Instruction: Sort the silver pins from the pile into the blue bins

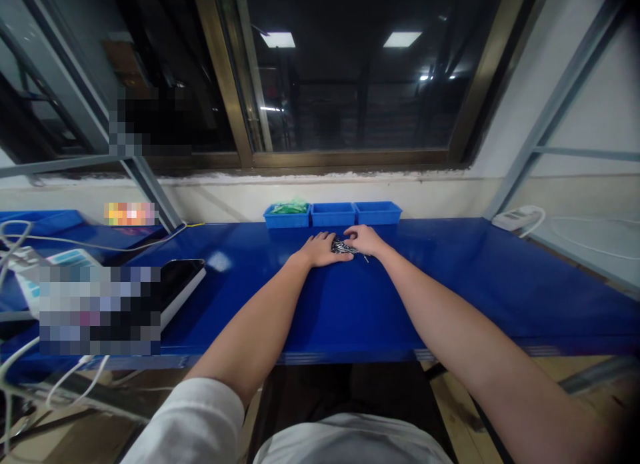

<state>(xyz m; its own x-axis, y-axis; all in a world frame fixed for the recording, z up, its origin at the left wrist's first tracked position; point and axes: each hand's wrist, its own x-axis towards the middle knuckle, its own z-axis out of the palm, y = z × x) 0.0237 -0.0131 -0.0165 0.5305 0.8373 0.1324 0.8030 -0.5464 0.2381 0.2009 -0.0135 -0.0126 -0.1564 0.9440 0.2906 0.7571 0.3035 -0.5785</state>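
A small heap of thin dark and silver pieces (342, 246), which look like screws, lies on the blue table (345, 311). My left hand (320, 249) rests flat at the heap's left side, fingers stretched out and thumb along its near edge. On the other side, my right hand (366, 240) reaches in with curled fingers, the tips close to the pieces. Whatever those fingertips may hold is too small to make out. One thin piece sticks out from the heap below my right hand.
Behind my hands stand a blue bin (287, 219) with green bags, a middle blue bin (333, 215) and a right blue bin (378, 214). A dark-screened device (183, 272) lies at left among white cables. A white power strip (515, 217) sits at far right.
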